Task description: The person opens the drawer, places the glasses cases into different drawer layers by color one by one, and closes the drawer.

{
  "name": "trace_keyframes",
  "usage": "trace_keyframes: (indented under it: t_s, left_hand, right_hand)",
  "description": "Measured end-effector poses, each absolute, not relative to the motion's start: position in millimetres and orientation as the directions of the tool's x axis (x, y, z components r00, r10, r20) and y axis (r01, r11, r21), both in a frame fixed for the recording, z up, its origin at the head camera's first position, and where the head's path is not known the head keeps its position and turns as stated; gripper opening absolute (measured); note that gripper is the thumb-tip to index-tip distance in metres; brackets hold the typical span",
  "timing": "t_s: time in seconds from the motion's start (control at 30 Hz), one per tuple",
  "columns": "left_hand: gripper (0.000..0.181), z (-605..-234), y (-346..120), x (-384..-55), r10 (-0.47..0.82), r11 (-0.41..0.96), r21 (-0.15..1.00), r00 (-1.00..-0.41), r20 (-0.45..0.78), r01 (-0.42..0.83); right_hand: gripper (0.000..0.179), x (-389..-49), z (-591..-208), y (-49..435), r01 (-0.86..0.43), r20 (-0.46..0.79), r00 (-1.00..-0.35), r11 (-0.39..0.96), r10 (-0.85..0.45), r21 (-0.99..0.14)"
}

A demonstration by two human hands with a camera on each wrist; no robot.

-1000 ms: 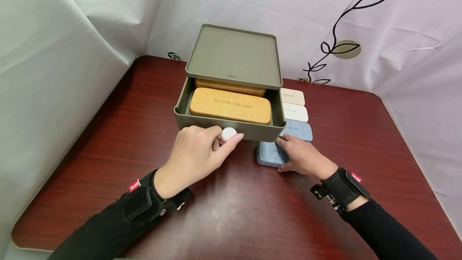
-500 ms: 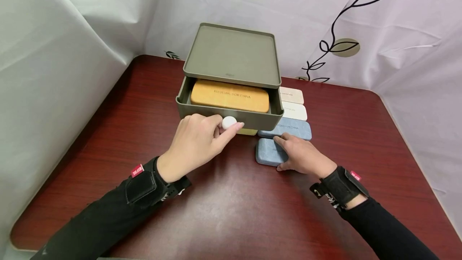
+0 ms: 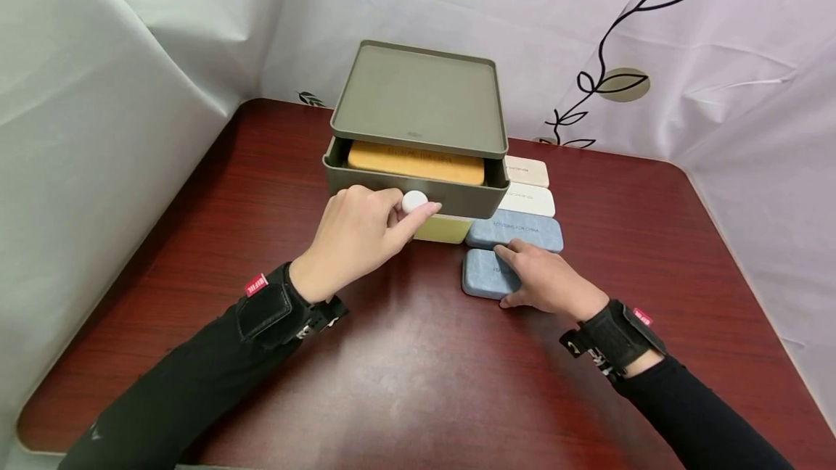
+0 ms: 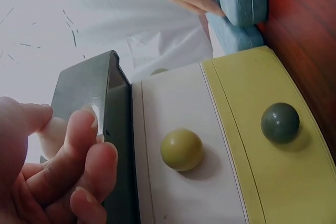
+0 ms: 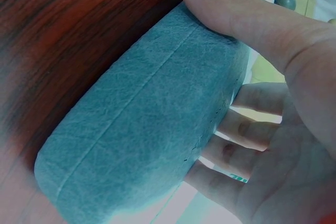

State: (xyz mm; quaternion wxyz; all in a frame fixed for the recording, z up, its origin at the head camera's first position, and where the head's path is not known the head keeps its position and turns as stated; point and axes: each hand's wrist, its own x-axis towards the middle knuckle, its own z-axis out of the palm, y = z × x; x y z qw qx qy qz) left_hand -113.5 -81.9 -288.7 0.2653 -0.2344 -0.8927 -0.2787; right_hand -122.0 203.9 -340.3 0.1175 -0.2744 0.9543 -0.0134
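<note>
Head view: your left hand (image 3: 358, 229) pinches the white knob (image 3: 414, 201), likely for purchase on the part-open drawer (image 3: 469, 199), orange case (image 3: 416, 163) inside; your right hand (image 3: 550, 283) grips the nearer blue case (image 3: 486, 274) on the table (image 3: 405, 383), probably steadying it.

A grey-green drawer (image 3: 464, 199), fitted with a round white knob (image 3: 414, 201), was seen partly open; the nearest blue case (image 3: 485, 275), rounded and lettered, was set flat on the table (image 3: 418, 376).

Curtained workspace (white cloth (image 3: 522, 27), table (image 3: 653, 238))
</note>
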Motion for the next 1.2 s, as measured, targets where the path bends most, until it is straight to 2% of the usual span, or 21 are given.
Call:
trace_keyframes:
  t_s: [1.2]
  left_hand:
    - [0.051, -290, -82, -148, 0.247, 0.732, 0.417, -0.780, 0.576, 0.539]
  right_hand:
    - [0.081, -122, -343, 205, -0.522, -0.198, -0.826, 0.849, -0.528, -0.085]
